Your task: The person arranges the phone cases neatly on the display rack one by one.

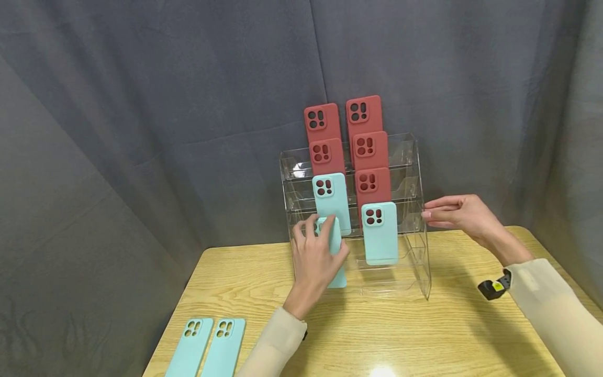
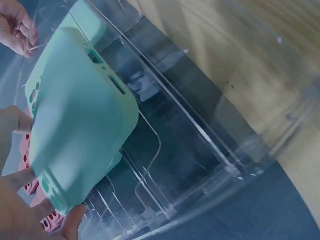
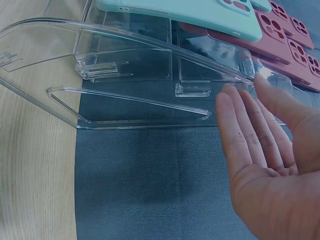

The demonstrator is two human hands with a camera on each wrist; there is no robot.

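Note:
A mint-green phone case (image 1: 335, 241) is gripped by my left hand (image 1: 314, 254), fingers at its camera end and thumb along its side. In the left wrist view the same phone case (image 2: 85, 120) spreads across the clear stand's lower tiers. It overlaps the lower left front of the clear tiered stand (image 1: 419, 251) in the head view. My right hand (image 1: 466, 214) is at the stand's right side panel with fingers nearly straight. The right wrist view has the thumb (image 3: 272, 97) right at the panel's edge. Another mint case (image 1: 380, 235) stands in the right column.
Red phone cases (image 1: 327, 123) fill the upper tiers in two columns, with a mint case (image 1: 332, 196) below them at left. Two more mint cases (image 1: 188, 348) lie on the wooden table (image 1: 377, 330) at front left. A grey curtain (image 1: 212, 104) hangs close behind.

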